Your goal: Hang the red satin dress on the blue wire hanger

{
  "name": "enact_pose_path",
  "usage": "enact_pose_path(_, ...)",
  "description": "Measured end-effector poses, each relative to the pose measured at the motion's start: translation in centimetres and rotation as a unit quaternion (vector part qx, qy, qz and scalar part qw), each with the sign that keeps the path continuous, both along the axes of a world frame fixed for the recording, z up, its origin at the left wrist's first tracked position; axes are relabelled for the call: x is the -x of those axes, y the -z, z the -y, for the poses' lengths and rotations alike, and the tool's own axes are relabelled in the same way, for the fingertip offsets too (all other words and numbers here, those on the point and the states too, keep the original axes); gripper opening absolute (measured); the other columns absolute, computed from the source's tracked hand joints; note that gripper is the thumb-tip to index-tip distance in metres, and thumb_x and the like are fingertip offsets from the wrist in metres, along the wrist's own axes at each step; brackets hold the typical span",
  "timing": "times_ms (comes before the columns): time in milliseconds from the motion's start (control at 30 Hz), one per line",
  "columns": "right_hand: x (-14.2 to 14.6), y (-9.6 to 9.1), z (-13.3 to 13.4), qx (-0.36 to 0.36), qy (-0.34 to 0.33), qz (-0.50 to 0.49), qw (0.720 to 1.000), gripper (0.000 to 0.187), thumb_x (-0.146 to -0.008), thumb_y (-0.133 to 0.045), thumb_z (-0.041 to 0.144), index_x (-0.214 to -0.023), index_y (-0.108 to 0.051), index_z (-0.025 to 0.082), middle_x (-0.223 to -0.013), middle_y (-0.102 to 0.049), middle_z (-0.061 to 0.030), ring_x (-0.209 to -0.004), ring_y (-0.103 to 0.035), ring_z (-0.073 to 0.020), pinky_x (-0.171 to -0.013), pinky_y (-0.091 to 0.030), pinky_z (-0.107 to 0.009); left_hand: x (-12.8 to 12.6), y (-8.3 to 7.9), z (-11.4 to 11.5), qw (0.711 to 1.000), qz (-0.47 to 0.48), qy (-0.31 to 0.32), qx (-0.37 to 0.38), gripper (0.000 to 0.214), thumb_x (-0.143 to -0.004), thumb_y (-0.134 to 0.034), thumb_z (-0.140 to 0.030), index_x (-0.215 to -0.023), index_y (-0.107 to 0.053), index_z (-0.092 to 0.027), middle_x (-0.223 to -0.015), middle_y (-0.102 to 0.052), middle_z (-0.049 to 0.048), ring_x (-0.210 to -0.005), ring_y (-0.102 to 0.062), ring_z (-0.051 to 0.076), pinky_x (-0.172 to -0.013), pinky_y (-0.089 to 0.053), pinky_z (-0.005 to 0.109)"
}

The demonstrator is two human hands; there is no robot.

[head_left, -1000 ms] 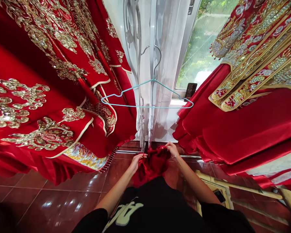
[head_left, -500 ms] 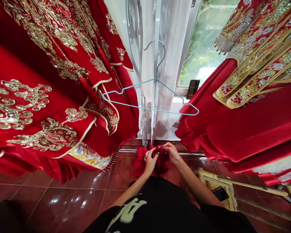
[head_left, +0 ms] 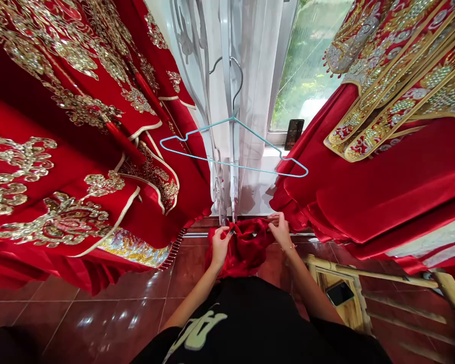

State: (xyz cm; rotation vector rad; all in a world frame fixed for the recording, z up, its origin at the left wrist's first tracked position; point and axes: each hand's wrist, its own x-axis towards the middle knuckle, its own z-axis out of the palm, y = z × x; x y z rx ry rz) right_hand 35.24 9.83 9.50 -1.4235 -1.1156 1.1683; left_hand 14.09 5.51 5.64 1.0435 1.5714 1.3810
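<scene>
Two red robes with gold embroidery are hanging on either side of a blue wire hanger (head_left: 231,164): the left robe (head_left: 60,151) is filling the view's left half, the right robe (head_left: 387,177) its right. The hanger is hanging from a metal rack (head_left: 227,96) in front of a white curtain (head_left: 258,101) and a window (head_left: 307,65). Right of the hanger, a phone (head_left: 294,134) is standing on the sill. Further down and right of it, a wooden frame (head_left: 337,283) is resting on the tile floor (head_left: 98,323), holding a second phone (head_left: 339,293).

Directly below the hanger, a bunched red cloth (head_left: 244,247) is lying in front of a black T-shirt (head_left: 227,323). It is spreading mainly side to side between the hands, with no clear long axis. The left hand (head_left: 222,247), nearer the cloth's middle, is curling its fingers and pinching the cloth's left side. The right hand (head_left: 279,230) is pressing its fingers together, pinching the upper right edge.
</scene>
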Motion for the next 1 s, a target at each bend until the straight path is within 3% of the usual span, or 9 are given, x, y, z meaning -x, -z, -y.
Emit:
enact_pose_path(67, -0.4, -0.3, 0.6, -0.066, 0.001, 0.096, 0.993, 0.027, -0.068, -0.056, 0.021, -0.095, -0.058, 0.025, -0.112, -0.064, -0.0099, -0.109, -0.055, -0.0299, -0.093, -0.046, -0.046, -0.1, -0.8, 0.1, 1.0, 0.018, 0.002, 0.0, 0.021, -0.075, -0.072, -0.036, -0.082, -0.069, -0.017, -0.091, -0.071, 0.0068, -0.093, -0.064, 0.022, -0.095, -0.046, 0.036)
enact_pose_path(167, 1.4, 0.1, 1.9, -0.14, -0.1, 0.175, 0.969, 0.025, -0.072, -0.053, 0.017, -0.093, -0.063, 0.025, -0.106, -0.067, -0.0087, -0.107, -0.058, -0.0288, -0.098, -0.045, -0.047, -1.0, -2.6, 0.3, 0.999, 0.048, 0.023, -0.003, 0.016, -0.073, -0.074, -0.032, -0.079, -0.07, -0.017, -0.084, -0.071, 0.0049, -0.087, -0.064, 0.021, -0.09, -0.047, 0.033)
enact_pose_path(300, 5.8, 1.8, 2.9, -0.109, -0.216, 0.108, 0.964, 0.023, -0.066, -0.058, 0.02, -0.088, -0.065, 0.023, -0.092, -0.07, -0.0047, -0.092, -0.062, -0.0239, -0.09, -0.05, -0.04, -2.3, -4.9, 0.8, 0.996, 0.09, 0.017, 0.005, 0.006, -0.073, -0.073, -0.021, -0.077, -0.07, -0.017, -0.083, -0.07, 0.0024, -0.084, -0.062, 0.018, -0.086, -0.046, 0.028)
enact_pose_path(400, 7.0, 2.4, 2.4, -0.062, -0.243, 0.05, 0.967, 0.005, -0.069, -0.063, 0.027, -0.068, -0.059, 0.024, -0.073, -0.067, -0.001, -0.076, -0.059, -0.0212, -0.081, -0.051, -0.037, -2.2, -5.7, 0.7, 0.99, 0.136, 0.003, 0.036, 0.007, -0.07, -0.074, -0.013, -0.073, -0.07, -0.017, -0.081, -0.069, 0.0013, -0.082, -0.061, 0.016, -0.085, -0.045, 0.024)
enact_pose_path(433, 6.8, 2.3, 2.0, -0.05, -0.245, 0.039, 0.967, 0.014, -0.07, -0.063, 0.03, -0.061, -0.055, 0.024, -0.065, -0.063, 0.0006, -0.07, -0.057, -0.0199, -0.076, -0.051, -0.035, -1.7, -5.7, 0.5, 0.986, 0.157, -0.008, 0.052, 0.007, -0.071, -0.073, -0.011, -0.073, -0.069, -0.017, -0.079, -0.068, 0.001, -0.08, -0.061, 0.015, -0.083, -0.046, 0.024)
enact_pose_path(533, 4.6, 1.9, 0.6, -0.019, -0.22, 0.018, 0.975, 0.032, -0.073, -0.062, 0.041, -0.05, -0.051, 0.022, -0.054, -0.059, 0.0004, -0.061, -0.056, -0.0185, -0.069, -0.05, -0.034, 1.5, -5.5, -0.6, 0.963, 0.231, -0.059, 0.122, 0.011, -0.08, -0.064, -0.009, -0.072, -0.064, -0.016, -0.069, -0.063, 0.0001, -0.063, -0.058, 0.012, -0.069, -0.047, 0.023)
enact_pose_path(733, -2.4, 1.4, -0.3, 0.027, -0.063, -0.023, 0.997, 0.043, -0.066, -0.062, 0.06, -0.068, -0.071, 0.019, -0.079, -0.076, -0.0128, -0.079, -0.07, -0.0292, -0.077, -0.053, -0.044, 9.7, -5.5, 0.0, 0.91, 0.325, -0.147, 0.212, 0.025, -0.085, -0.042, -0.001, -0.071, -0.056, -0.016, -0.058, -0.058, 0.001, -0.056, -0.061, 0.013, -0.056, -0.048, 0.022)
enact_pose_path(833, -4.4, 0.2, 0.4, 0.014, -0.003, -0.039, 0.999, 0.041, -0.062, -0.067, 0.055, -0.078, -0.075, 0.019, -0.092, -0.078, -0.0141, -0.094, -0.071, -0.0332, -0.087, -0.054, -0.047, 11.2, -6.3, 1.2, 0.912, 0.331, -0.173, 0.169, 0.022, -0.081, -0.046, -0.001, -0.079, -0.063, -0.014, -0.07, -0.068, 0.004, -0.069, -0.069, 0.012, -0.067, -0.053, 0.021)
enact_pose_path(1000, -5.4, -4.9, 0.5, -0.144, 0.013, -0.09, 0.985, 0.043, -0.078, -0.059, 0.037, -0.114, -0.075, 0.021, -0.13, -0.069, -0.0109, -0.115, -0.068, -0.0299, -0.102, -0.053, -0.045, 11.4, -10.6, 1.7, 0.971, 0.222, -0.078, -0.039, 0.034, -0.075, -0.066, -0.025, -0.106, -0.073, -0.013, -0.119, -0.073, 0.0132, -0.095, -0.074, 0.024, -0.095, -0.054, 0.036)
